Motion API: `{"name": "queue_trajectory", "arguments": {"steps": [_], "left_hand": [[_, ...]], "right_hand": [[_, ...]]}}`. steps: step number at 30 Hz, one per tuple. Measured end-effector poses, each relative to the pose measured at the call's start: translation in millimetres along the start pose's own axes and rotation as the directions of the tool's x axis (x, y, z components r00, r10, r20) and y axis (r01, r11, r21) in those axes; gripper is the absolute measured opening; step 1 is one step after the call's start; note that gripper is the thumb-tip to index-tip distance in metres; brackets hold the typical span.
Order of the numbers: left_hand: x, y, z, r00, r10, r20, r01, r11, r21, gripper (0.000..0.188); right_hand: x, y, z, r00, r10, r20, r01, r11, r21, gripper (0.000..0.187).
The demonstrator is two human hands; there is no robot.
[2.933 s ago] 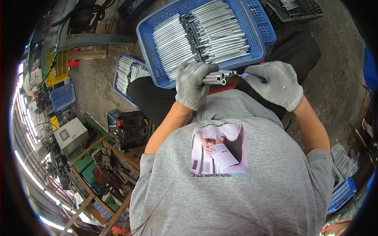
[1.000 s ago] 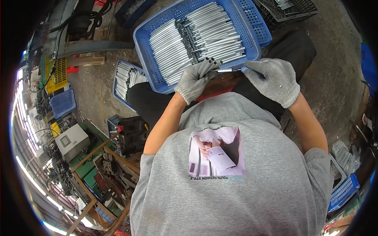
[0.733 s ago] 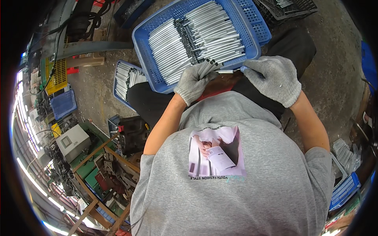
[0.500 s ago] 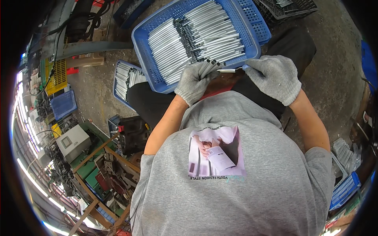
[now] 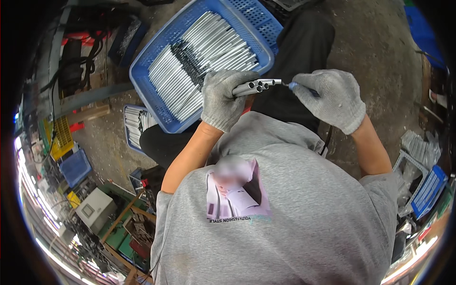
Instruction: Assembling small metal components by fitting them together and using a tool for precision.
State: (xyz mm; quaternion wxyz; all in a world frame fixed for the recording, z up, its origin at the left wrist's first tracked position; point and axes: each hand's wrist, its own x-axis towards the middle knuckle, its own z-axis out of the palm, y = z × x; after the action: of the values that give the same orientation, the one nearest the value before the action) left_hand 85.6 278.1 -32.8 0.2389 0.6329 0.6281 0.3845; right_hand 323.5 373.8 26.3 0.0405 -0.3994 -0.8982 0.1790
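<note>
My left hand [image 5: 221, 97], in a grey knit glove, is closed round a bundle of several short metal tubes [image 5: 256, 87]. Their hollow ends stick out to the right of the fist. My right hand [image 5: 332, 99], gloved alike, grips a small hand tool with a blue handle [image 5: 293, 86]. The tool's thin dark tip points left at the end of the uppermost tube; whether it touches is hard to make out. Beyond my left hand is a blue plastic basket [image 5: 138, 78] holding rows of similar silver tubes [image 5: 221, 42].
A smaller blue crate of tubes [image 5: 135, 124] stands on the floor at left, partly behind my knee. Another blue crate [image 5: 254, 19] sits beside the large basket. Machinery with a grey box [image 5: 95, 209] is at lower left, a blue basket [image 5: 427, 190] at right.
The view has shifted, so the basket appears further left. My left hand has turned the bundle so the tube ends face right. The tool remains in my right hand near a tube end.
</note>
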Motion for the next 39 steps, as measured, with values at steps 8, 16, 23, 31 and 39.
{"name": "queue_trajectory", "arguments": {"steps": [8,16,23,31,39], "left_hand": [[18.3,12.5,19.3,0.988,0.14,0.073,-0.144,0.987,0.065,0.03],[10.6,-2.9,23.8,0.991,0.135,0.023,-0.136,0.99,0.032,0.02],[5.2,-62.8,16.9,0.943,-0.33,-0.035,0.33,0.944,0.013,0.02],[7.3,-104.4,22.7,0.851,-0.521,0.065,0.428,0.76,0.489,0.024],[12.4,-56.2,18.8,0.901,-0.332,0.278,0.324,0.943,0.075,0.025]], "right_hand": [[-19.9,20.1,-2.5,0.992,0.099,-0.08,-0.091,0.991,0.098,0.017],[-17.8,22.2,-7.7,0.985,0.168,0.043,-0.172,0.906,0.387,0.02],[-13.1,22.8,0.4,0.982,0.153,-0.108,-0.126,0.967,0.221,0.021],[-12.7,19.5,7.1,0.982,0.164,-0.099,-0.145,0.974,0.174,0.019],[-18.3,27.2,10.6,0.986,0.114,-0.123,-0.095,0.984,0.15,0.018]]}}
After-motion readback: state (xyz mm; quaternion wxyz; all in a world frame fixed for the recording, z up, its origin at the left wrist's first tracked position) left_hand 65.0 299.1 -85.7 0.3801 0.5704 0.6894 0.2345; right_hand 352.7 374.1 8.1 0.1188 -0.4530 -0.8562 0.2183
